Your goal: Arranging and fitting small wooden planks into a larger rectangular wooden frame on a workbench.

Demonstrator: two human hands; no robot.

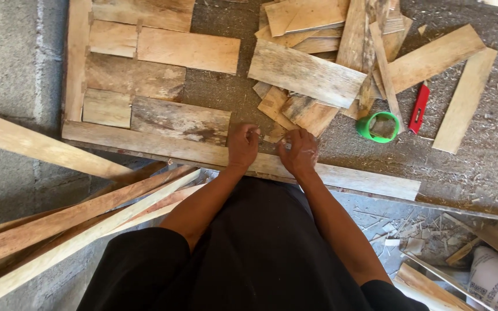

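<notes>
- Both hands down at the near edge of the bench: the left hand (243, 145) is curled with its fingertips at a small wood offcut (274, 133), thumb and fingers drawn close, though whether it truly pinches the piece or only steadies it, I cannot tell from up here.
- The right hand (299, 152) sits just beside it, fingers bunched tight as if around something small; what is in there is hidden by the knuckles.
- The offcut lies on the bench top, touching the long edge batten (145, 144) that runs along the front, between the two hands.
- My read: this is a fit-and-place moment, so keep the piece pressed flat against the batten, fingers clear of its edges, and square it before letting go.
- Just left, a weathered board (180, 120) already lies snug against the batten, with more flat boards (188, 50) laid in rows behind it.
- Beyond the right hand, a loose heap of planks (306, 72): easy to nudge with a wrist, so keep elbows tucked.
- A green ring of tape (378, 127) and a red cutter (419, 107) lie near, well within reach.
- Long slats (70, 222) lean below the bench at left.
</notes>
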